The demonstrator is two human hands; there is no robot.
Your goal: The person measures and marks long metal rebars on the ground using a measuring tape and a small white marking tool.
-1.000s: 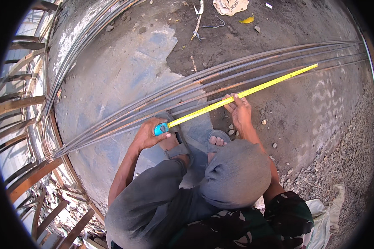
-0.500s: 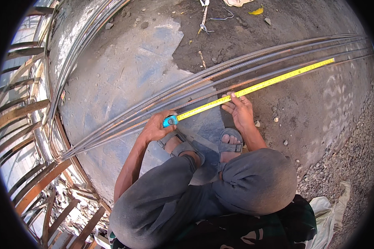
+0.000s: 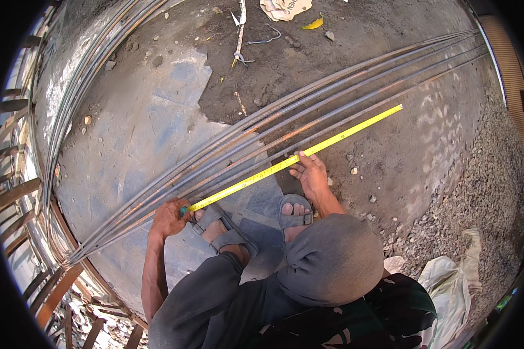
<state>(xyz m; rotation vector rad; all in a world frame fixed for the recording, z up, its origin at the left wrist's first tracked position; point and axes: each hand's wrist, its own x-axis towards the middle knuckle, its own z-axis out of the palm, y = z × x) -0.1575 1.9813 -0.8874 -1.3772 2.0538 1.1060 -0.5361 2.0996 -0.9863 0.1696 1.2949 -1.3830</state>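
Note:
My left hand (image 3: pixel 167 218) is closed around the teal case of a tape measure (image 3: pixel 184 210), and most of the case is hidden in the palm. A long yellow blade (image 3: pixel 244 185) runs from it, slanting up to the right, and its far end stands free of any hand. My right hand (image 3: pixel 311 175) pinches the blade partway along, thumb on top and the other fingers bent below. Just beyond the blade, several long steel rebars (image 3: pixel 239 139) lie roughly alongside it on the ground.
Another bundle of rods (image 3: pixel 78 87) curves along the left. Beyond it stand wooden slats (image 3: pixel 18 193). My sandalled feet (image 3: pixel 215 228) are close to the blade. Gravel (image 3: pixel 477 192) and a pale sack (image 3: pixel 445 291) lie to the right; a torn paper bag (image 3: pixel 285 8) lies at the far side.
My left hand has moved left and nearer with the case. The blade's far end has come left and closer to me. My right hand still pinches the blade. The whole view has shifted.

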